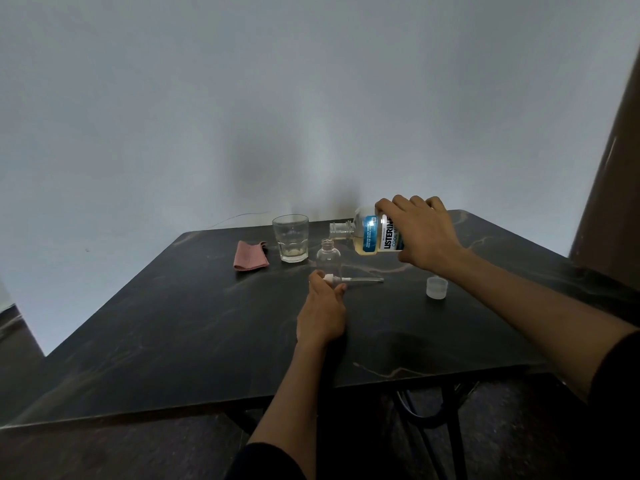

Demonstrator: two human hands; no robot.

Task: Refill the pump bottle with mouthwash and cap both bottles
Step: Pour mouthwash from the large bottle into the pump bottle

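A small clear pump bottle stands upright and uncapped on the dark table. My right hand grips the mouthwash bottle, which has a blue label and lies tipped on its side, its open neck just above and right of the small bottle's mouth. Pale yellow liquid sits low in it. My left hand rests on the table in front of the small bottle, fingers closed on the white pump head, whose clear tube points right. The mouthwash cap stands on the table to the right.
A clear drinking glass stands behind and left of the small bottle. A folded pink cloth lies left of the glass. A grey wall rises behind the table, and a dark brown panel borders the right.
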